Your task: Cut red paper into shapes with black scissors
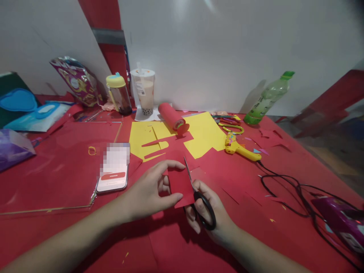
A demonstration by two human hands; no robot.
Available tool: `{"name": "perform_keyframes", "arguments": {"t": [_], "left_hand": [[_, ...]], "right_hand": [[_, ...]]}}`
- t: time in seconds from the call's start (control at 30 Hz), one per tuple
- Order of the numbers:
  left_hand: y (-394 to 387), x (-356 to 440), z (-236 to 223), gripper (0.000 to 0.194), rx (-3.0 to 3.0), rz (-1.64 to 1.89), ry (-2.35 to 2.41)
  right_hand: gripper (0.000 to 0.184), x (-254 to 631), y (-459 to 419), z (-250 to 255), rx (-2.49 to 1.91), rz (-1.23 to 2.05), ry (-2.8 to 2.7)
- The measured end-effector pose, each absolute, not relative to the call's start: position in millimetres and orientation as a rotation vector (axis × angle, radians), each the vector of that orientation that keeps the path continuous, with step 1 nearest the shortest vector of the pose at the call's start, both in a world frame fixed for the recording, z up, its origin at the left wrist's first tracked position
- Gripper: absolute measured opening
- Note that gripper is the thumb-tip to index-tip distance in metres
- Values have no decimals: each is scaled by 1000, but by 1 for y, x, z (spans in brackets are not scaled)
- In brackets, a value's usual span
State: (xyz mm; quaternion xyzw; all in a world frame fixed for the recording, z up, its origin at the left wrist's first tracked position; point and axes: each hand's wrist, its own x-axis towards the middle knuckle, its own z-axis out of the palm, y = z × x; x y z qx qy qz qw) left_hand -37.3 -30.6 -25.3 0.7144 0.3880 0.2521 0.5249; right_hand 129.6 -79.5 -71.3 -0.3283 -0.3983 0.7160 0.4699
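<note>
Between the fingers and thumb of my left hand [155, 185] is a small rectangle of red paper [181, 185], held above the table. My right hand [213, 212] grips a pair of black-handled scissors [209, 212], thumb and fingers through the loops. The blades point away from me and lie along the right edge of the paper. Whether they are cutting into it I cannot tell. Beyond my hands, yellow paper sheets [203, 132] and narrow red paper strips lie on the table, beside a rolled red tube [170, 115] with a round red piece at its near end.
A phone [113, 167] lies left of my hands. At right are a yellow glue gun [241, 149], its black cable and a purple packet [339, 220]. A bubble tea cup [144, 93], a yellow-lidded bottle [121, 94] and a tilted green bottle [269, 98] stand along the white wall.
</note>
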Motion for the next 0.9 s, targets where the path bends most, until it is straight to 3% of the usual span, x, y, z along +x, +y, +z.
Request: {"name": "perform_keyframes", "arguments": {"t": [0.3,0.9], "left_hand": [[-32,-37,-26,50,1656,542,882],[-33,-39,-32,52,1673,554,814]], "right_hand": [[40,128,-78,-74,-765,1745,-963],[34,128,-79,-73,-752,1751,-910]]}}
